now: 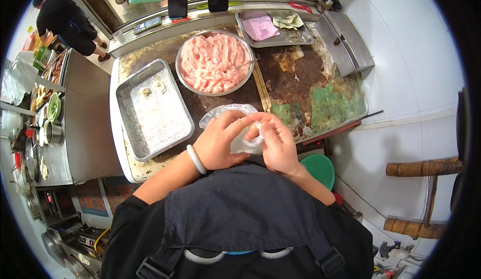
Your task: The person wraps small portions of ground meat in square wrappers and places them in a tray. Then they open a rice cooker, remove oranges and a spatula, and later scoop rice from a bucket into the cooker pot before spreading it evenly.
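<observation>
Clear plastic bag [213,113] caught between two bare hands at the near side of the bench [285,76]!
From the head view, the left hand [219,141] and right hand [280,148] meet fingertip to fingertip, fingers narrow, pinching the thin film; the bag lies right beneath them, spilling out left, too crumpled to give a clear long axis. Just beyond, a little left of the fingers, sits the steel bowl [179,71] heaped with pink paste [213,58], and it's the left hand that's nearer; the metal tray [150,116] rests farther left.
</observation>
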The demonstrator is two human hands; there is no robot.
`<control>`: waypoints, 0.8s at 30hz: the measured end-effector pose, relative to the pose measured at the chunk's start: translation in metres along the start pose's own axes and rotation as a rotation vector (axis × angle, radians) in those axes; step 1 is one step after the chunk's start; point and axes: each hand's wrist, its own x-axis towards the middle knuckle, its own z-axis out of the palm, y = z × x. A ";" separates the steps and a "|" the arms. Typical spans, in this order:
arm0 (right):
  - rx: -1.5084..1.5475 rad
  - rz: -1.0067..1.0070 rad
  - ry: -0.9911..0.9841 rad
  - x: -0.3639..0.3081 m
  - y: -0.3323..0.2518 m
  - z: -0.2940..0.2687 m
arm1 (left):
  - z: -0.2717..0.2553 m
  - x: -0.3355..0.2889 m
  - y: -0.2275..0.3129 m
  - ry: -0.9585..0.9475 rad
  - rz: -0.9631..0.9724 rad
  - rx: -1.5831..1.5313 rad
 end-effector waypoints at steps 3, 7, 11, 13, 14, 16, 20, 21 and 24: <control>-0.053 -0.111 0.004 -0.018 0.006 0.006 | 0.005 -0.006 -0.005 0.127 0.013 0.077; -0.142 -0.059 0.100 -0.021 0.013 -0.012 | 0.001 -0.024 -0.018 0.412 -0.088 0.004; -0.420 0.052 0.374 0.008 0.013 -0.048 | -0.026 -0.044 -0.012 0.688 -0.730 -1.343; -1.135 0.121 0.258 0.009 -0.001 -0.057 | -0.049 -0.047 -0.007 0.741 -1.091 -1.423; -1.268 -0.200 0.303 0.006 -0.005 -0.054 | -0.049 -0.049 0.004 0.819 -1.057 -1.255; -1.221 -0.601 0.309 0.001 -0.012 -0.042 | -0.043 -0.043 0.018 0.885 -0.386 -0.193; -1.020 -0.525 -0.343 0.024 0.011 -0.016 | -0.044 -0.015 0.019 0.052 0.645 0.432; -1.033 -0.393 -0.450 0.039 0.026 -0.013 | -0.029 -0.002 0.010 -0.092 0.492 0.359; -1.501 -0.057 -0.363 0.058 0.055 -0.021 | -0.002 0.014 -0.018 -0.347 0.155 0.718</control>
